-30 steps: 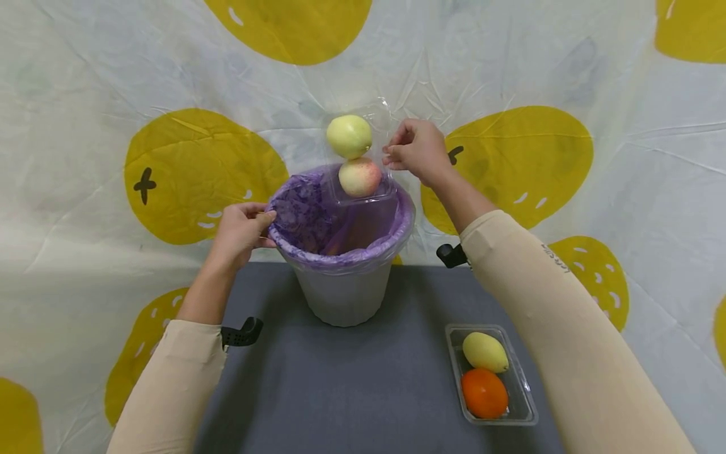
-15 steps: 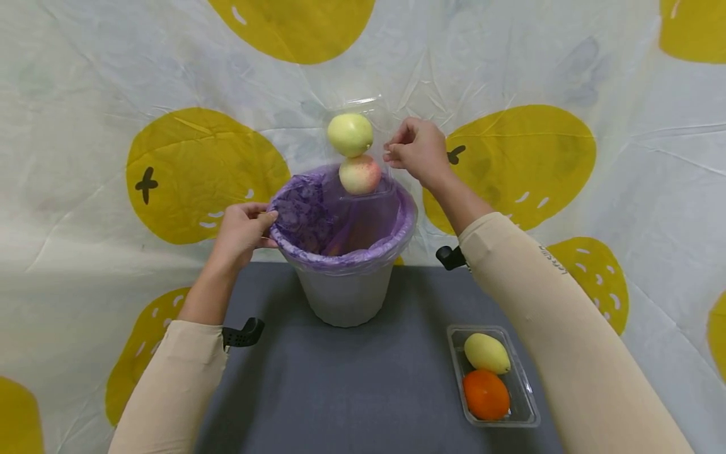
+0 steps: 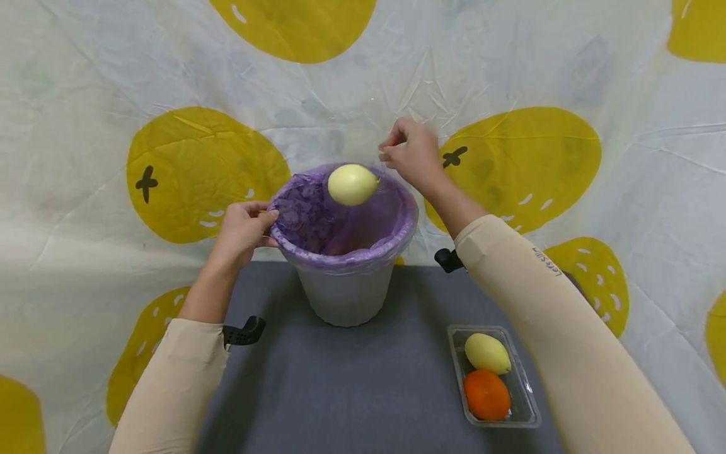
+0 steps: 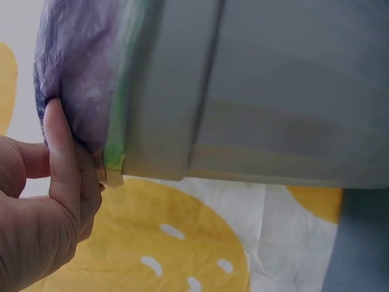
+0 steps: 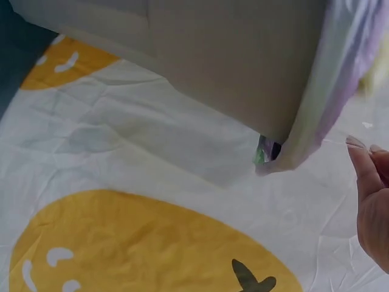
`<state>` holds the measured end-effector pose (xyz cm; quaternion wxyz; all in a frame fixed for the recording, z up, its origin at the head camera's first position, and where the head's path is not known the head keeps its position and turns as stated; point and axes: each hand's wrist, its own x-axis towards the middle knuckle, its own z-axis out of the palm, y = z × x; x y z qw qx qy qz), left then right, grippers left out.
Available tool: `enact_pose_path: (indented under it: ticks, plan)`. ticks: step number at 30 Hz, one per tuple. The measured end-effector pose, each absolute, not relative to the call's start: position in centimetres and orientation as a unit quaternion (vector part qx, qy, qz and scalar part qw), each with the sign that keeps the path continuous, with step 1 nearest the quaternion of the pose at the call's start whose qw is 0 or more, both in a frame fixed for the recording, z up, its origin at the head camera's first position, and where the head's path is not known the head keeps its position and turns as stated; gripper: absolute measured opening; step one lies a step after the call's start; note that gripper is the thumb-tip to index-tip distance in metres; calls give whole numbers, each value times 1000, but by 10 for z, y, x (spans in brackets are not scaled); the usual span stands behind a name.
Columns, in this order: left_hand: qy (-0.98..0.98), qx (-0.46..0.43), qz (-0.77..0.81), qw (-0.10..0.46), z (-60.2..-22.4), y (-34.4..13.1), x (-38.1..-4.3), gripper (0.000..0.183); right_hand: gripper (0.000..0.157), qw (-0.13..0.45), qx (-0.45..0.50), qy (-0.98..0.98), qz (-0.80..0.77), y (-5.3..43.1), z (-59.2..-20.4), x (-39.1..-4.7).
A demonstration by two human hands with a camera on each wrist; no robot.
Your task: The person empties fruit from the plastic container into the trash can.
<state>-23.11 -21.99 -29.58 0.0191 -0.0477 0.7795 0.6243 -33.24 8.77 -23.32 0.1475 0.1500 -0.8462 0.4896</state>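
Note:
A pale trash bin (image 3: 344, 296) lined with a purple plastic bag (image 3: 303, 214) stands at the table's back edge. My left hand (image 3: 241, 233) holds the bin's lined rim from the left, as the left wrist view also shows. Over the bin's mouth is a smooth pale yellow fruit (image 3: 353, 185), clear of my fingers. Above and right of the bin, my right hand (image 3: 413, 151) pinches a clear plastic tray (image 3: 357, 142), tilted up and barely visible against the cloth. The right wrist view shows only those fingertips, beside the bin's rim. The peach is out of sight.
On the right of the grey table (image 3: 340, 391), a second clear tray (image 3: 530, 413) holds an orange (image 3: 486, 395) and another pale yellow fruit (image 3: 488, 353). Behind the bin hangs a white cloth (image 3: 317, 82) printed with big yellow shapes.
The peach has dropped out of sight at the bin. The yellow fruit has left its upper spot and come down to the bin's mouth. My left hand has stayed at the rim.

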Motion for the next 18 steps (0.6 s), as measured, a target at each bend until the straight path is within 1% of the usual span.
enact_pose_path:
  ticks: [12, 18]
  plan:
    - [776, -41, 630, 24, -297, -215, -235, 56, 8, 172, 147, -854, 469, 98, -234, -330]
    - [776, -41, 629, 25, -297, -216, -237, 56, 9, 167, 138, -847, 485, 104, -231, -328]
